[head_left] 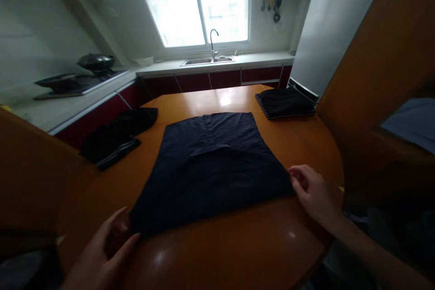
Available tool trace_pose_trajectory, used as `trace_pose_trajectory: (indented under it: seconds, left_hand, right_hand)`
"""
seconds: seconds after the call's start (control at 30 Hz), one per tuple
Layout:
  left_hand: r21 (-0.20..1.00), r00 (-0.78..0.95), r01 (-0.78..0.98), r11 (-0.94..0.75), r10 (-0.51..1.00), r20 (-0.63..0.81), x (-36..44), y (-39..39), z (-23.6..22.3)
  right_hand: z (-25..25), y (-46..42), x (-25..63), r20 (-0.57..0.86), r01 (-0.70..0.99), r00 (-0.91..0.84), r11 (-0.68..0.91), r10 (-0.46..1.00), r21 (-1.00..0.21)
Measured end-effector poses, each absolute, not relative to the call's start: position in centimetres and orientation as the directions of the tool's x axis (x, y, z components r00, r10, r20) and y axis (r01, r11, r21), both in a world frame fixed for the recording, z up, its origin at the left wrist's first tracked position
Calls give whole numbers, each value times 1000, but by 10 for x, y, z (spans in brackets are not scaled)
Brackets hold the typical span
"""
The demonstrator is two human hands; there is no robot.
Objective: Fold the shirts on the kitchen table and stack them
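Observation:
A dark navy garment [210, 172], folded, lies spread on the wooden table in front of me. A seam or placket runs down the middle of its far part, and a curved edge crosses the cloth below that. My left hand [107, 247] is at the near left corner, thumb and forefinger apart on either side of the cloth's edge. At the right corner, my right hand [311, 192] pinches the edge between thumb and fingers. Exactly what kind of garment it is does not show.
Black clothing with white stripes [117, 138] lies loosely at the table's left edge. A folded black stack [285, 102] sits at the far right of the orange-brown table [217, 258]. Beyond are a sink [207, 61], a stove with a wok [96, 62] and a fridge [331, 31].

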State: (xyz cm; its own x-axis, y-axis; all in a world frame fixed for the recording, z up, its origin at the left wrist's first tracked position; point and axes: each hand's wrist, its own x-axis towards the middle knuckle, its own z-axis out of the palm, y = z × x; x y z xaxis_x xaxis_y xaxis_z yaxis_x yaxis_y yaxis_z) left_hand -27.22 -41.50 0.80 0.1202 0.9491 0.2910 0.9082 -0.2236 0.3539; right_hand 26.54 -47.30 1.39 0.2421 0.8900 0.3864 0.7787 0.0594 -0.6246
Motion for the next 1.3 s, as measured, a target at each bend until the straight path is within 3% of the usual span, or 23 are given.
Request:
trace_pose_trajectory:
  seconds: [0.07,0.13,0.23,0.33,0.43,0.57,1.0,1.17,1.3]
  left_hand:
    - [316,135,909,-272,909,395,-244,-416,27]
    - [281,255,877,-391,872,418,-208,-412,45]
    - [216,469,810,-545,824,319,-149,-393,63]
    - [137,669,713,-687,726,158,-102,-355,61]
    - [76,661,743,-665,747,75,-74,-313,46]
    - [49,654,752,-657,753,69,-67,-284,22]
    - [99,642,753,-650,760,102,-104,-286,12]
    - [127,619,770,-626,780,90,-131,-292,14]
    - [122,647,746,-655,756,100,-126,-294,21]
  right_hand:
    - [21,-463,254,494,817,173,156,852,-556]
    - [28,-446,233,514,833,30,263,857,-486]
    - [34,-411,195,440,839,-221,400,870,-370]
    - [34,-369,160,304,870,-338,419,891,-259]
    - [27,-333,139,189,909,-337,371,923,-190]
    - [10,-313,132,130,900,-389,406,912,-156]
    - [2,-322,185,134,840,-497,514,857,-172]
    - [2,-329,222,124,862,-453,469,883,-190]
    - [16,-326,200,206,895,-366,404,908,-189]
